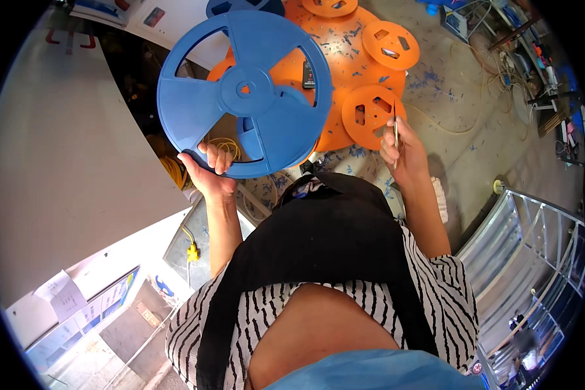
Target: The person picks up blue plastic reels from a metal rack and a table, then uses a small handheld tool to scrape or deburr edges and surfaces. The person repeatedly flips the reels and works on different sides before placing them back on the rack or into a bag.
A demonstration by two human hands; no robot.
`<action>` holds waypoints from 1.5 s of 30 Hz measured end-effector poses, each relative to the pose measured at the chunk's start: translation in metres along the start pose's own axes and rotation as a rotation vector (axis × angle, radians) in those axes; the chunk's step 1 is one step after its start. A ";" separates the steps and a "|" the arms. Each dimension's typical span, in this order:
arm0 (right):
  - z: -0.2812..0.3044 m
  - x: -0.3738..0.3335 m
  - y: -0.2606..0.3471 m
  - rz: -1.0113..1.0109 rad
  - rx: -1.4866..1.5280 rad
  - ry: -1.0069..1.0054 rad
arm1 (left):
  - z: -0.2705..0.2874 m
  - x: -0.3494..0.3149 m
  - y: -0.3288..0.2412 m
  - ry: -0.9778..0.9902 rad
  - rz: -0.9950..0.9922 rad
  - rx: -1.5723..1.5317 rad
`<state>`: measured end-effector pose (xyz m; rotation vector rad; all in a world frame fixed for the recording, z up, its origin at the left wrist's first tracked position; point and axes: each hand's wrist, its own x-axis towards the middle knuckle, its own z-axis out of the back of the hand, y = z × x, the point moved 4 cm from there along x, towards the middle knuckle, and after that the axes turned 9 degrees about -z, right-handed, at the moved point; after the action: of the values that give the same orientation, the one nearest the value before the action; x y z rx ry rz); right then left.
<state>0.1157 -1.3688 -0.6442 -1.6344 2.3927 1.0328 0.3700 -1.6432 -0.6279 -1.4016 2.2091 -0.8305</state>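
Note:
My left hand (212, 171) grips the lower left rim of a large blue plastic reel (192, 107), its fingers curled through a cut-out and its thumb outside. Raised toward me, the reel shows its round hub and wide openings. Off to the right, my right hand (408, 155) is closed on a slim pointed knife (396, 133), tip upward. That hand is apart from the blue reel, beside an orange reel (353, 114). Behind the blue reel, another blue piece (247, 140) partly shows through the openings.
Under the reels is an orange work surface (344, 73) strewn with blue shavings, holding more orange reels (406, 60) and a small black object (308, 75). A large pale panel (58, 162) stands at left. Metal racking (533, 227) is at right; cables lie on the floor.

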 end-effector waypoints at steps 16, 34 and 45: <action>0.153 -0.138 0.008 0.438 0.352 -0.563 | -0.127 -0.032 0.218 0.368 1.159 -0.070; 0.306 -0.400 -0.258 1.770 1.363 -1.541 | -0.224 -0.150 0.397 1.723 1.279 0.931; 0.226 -0.089 -0.045 0.432 0.083 -1.364 | 0.029 0.130 0.238 0.923 0.640 1.255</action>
<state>0.1236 -1.1810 -0.8049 -0.0875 1.6799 1.3805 0.1720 -1.6921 -0.8097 0.3442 1.6555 -2.2288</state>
